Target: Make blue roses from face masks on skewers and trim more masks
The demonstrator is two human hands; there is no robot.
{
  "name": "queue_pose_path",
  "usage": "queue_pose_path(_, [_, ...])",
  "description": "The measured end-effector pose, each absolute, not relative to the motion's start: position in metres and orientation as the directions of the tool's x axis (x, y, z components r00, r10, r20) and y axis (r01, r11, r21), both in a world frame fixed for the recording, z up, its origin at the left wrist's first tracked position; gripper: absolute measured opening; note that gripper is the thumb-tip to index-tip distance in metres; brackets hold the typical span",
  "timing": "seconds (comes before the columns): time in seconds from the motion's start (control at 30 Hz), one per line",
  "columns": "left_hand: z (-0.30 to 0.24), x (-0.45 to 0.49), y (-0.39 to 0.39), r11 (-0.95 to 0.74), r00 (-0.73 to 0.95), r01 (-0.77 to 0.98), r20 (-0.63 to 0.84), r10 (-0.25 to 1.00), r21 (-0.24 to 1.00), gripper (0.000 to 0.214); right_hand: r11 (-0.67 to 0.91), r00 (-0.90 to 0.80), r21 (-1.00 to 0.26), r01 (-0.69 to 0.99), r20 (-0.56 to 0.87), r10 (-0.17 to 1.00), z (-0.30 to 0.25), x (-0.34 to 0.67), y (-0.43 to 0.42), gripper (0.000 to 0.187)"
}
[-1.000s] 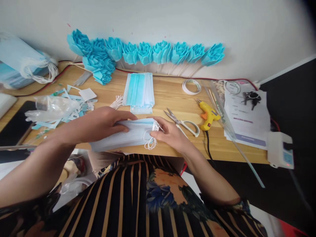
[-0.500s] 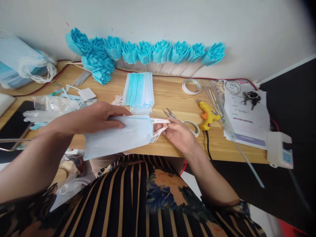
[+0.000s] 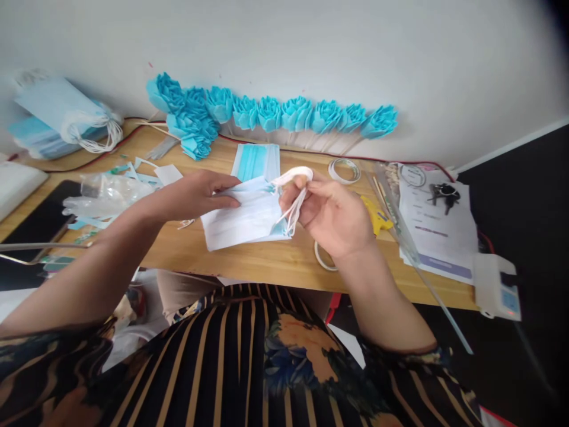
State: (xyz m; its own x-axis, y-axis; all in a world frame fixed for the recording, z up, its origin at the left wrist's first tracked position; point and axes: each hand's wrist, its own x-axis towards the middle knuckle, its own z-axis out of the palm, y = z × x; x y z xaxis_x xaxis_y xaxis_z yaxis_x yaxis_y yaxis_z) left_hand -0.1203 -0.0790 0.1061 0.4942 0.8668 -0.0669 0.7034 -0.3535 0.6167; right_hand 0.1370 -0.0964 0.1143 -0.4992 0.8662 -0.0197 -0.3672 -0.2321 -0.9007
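A small stack of light-blue and white face masks is held over the desk. My left hand is closed on its upper left side, thumb in front and fingers partly hidden. At the right end, my right hand has its fingers curled round the white ear loops, which are bunched and drawn up. Behind the held masks lies another pile of masks, partly covered. A roll of tape lies below my right hand, partly hidden.
Several blue paper-like roses on sticks lean along the wall. A yellow glue gun, white tape roll, papers and keys are at right. More masks, scraps and a plastic bag are at left.
Both hands have lifted the masks up and away from the desk's front edge. My right hand has raised the ear loops, and the scissors are now out of sight behind it.
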Motion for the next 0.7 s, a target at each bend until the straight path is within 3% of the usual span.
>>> queue_pose_path(0.1, [0.113,-0.111,-0.096,-0.361,0.272,0.667,0.238,0.932,0.651,0.03,-0.179,-0.524,-0.936,-0.303,0.007,0.852,0.125,0.122,-0.084,0.014])
queue_pose_path(0.17, [0.121,-0.102,-0.11,-0.339,0.12,0.597,0.337,0.934,0.727,0.028,-0.118,-0.536,-0.957,-0.264,0.043,0.843,0.131,0.114,-0.079,0.015])
queue_pose_path(0.3, [0.128,-0.088,-0.129,-0.167,0.232,0.256,0.107,0.967,0.952,0.053,0.033,-0.556,-0.987,-0.156,0.116,0.823,0.148,0.101,-0.082,0.013])
queue_pose_path(0.43, [0.124,-0.082,-0.137,0.004,0.347,-0.027,0.006,0.938,1.0,0.064,0.228,-0.552,-0.971,0.071,0.152,0.82,0.165,0.092,-0.102,0.021])
queue_pose_path(0.53, [0.122,-0.079,-0.146,0.056,0.351,-0.194,0.017,0.936,0.979,0.061,0.464,-0.53,-0.833,0.302,0.258,0.808,0.168,0.088,-0.121,0.022])
queue_pose_path(0.63, [0.123,-0.077,-0.152,0.141,0.301,-0.351,-0.031,0.953,0.926,0.056,0.681,-0.573,-0.537,0.498,0.386,0.723,0.16,0.084,-0.137,0.022])
queue_pose_path(0.7, [0.124,-0.077,-0.154,0.212,0.283,-0.422,-0.094,0.954,0.881,0.05,0.767,-0.639,-0.343,0.542,0.425,0.641,0.151,0.082,-0.146,0.023])
